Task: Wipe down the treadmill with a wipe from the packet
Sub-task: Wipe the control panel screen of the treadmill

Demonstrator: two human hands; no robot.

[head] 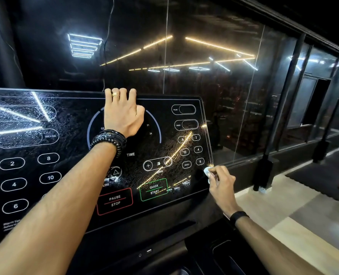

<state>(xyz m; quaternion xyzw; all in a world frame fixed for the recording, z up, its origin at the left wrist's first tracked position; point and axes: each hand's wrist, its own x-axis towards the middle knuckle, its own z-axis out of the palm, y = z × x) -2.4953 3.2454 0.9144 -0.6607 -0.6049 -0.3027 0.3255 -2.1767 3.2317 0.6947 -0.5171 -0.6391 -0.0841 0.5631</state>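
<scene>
The right hand [221, 180] pinches a small bunched white wipe [207, 171] in curled fingers, pressing it against the lower right edge of the treadmill console [69, 147], just beside the round "6" button. The left hand [123, 114] hooks its fingers over the console's top rim, gripping it above the TIME dial, a gold ring [116, 94] on one finger and dark bracelets [110, 140] at the wrist. Streaks glisten across the glossy black panel near QUICK START. Behind the console stands a dark glass wall [214, 80] mirroring ceiling lights.

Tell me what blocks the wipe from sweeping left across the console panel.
The left hand grips the console top edge, its forearm lying across the middle. The wipe, in the right hand, would meet it.
</scene>
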